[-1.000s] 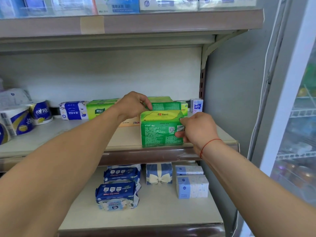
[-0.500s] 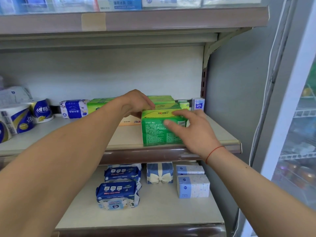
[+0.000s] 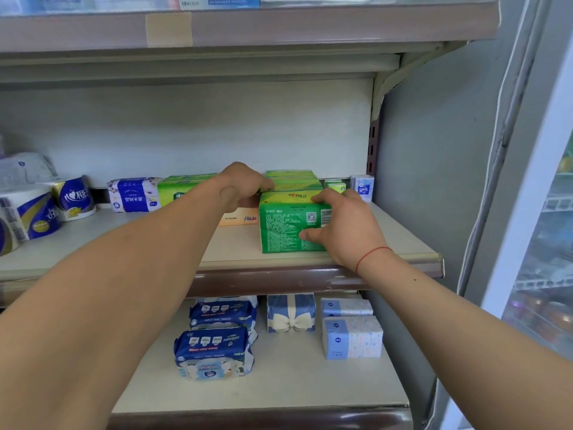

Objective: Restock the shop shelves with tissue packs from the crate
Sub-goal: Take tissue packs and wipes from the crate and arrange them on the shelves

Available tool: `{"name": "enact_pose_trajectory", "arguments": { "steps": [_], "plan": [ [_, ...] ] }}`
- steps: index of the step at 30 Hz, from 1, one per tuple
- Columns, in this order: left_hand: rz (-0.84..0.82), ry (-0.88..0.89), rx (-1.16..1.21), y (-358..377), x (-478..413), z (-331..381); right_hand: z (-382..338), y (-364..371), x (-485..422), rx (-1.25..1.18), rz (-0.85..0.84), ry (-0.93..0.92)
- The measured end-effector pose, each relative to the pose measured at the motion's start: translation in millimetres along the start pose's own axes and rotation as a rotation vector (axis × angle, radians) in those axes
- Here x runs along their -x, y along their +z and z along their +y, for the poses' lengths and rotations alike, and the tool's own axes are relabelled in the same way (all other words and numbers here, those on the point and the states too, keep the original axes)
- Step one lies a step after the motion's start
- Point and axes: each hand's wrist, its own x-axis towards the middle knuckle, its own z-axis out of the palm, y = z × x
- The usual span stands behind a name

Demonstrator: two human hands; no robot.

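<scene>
A green tissue pack (image 3: 285,225) stands upright near the front edge of the middle shelf (image 3: 403,240). My right hand (image 3: 344,225) holds its right side, thumb on the printed front face and index finger along the top edge. My left hand (image 3: 245,184) is curled over the pack's top left rear corner, its fingertips partly hidden. More green packs (image 3: 294,181) are lined up directly behind it, and another group of green packs (image 3: 183,189) sits further left. The crate is out of view.
An orange box (image 3: 238,217) lies under my left hand. Toilet rolls (image 3: 34,215) and a blue-white pack (image 3: 133,195) sit at the left. The lower shelf holds wet wipes (image 3: 214,352), a bow-printed pack (image 3: 290,311) and pale blue packs (image 3: 352,336). A glass fridge door (image 3: 542,243) is at the right.
My right hand went from pinching the pack's right edge to spreading over its front and top. The pack slid slightly back toward the others. My left hand stayed put.
</scene>
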Motion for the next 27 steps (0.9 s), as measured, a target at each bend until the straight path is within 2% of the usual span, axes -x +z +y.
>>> {"name": "enact_pose_trajectory", "arguments": {
  "steps": [9, 15, 18, 22, 27],
  "plan": [
    [-0.038, 0.082, -0.041, 2, 15, -11, -1, 5, 1, -0.084, -0.028, 0.006],
    [0.101, 0.194, -0.033, -13, 46, -11, 0, -10, 13, -0.182, 0.031, -0.009],
    [0.141, 0.239, 0.066, -22, 81, -4, -9, -24, 29, -0.477, 0.086, 0.058],
    [0.171, 0.305, 0.117, -33, 142, -6, -25, -44, 69, -0.905, 0.054, 0.153],
    [0.206, 0.301, 0.144, -42, 219, -32, -36, -46, 127, -1.128, -0.032, 0.24]
  ]
}}
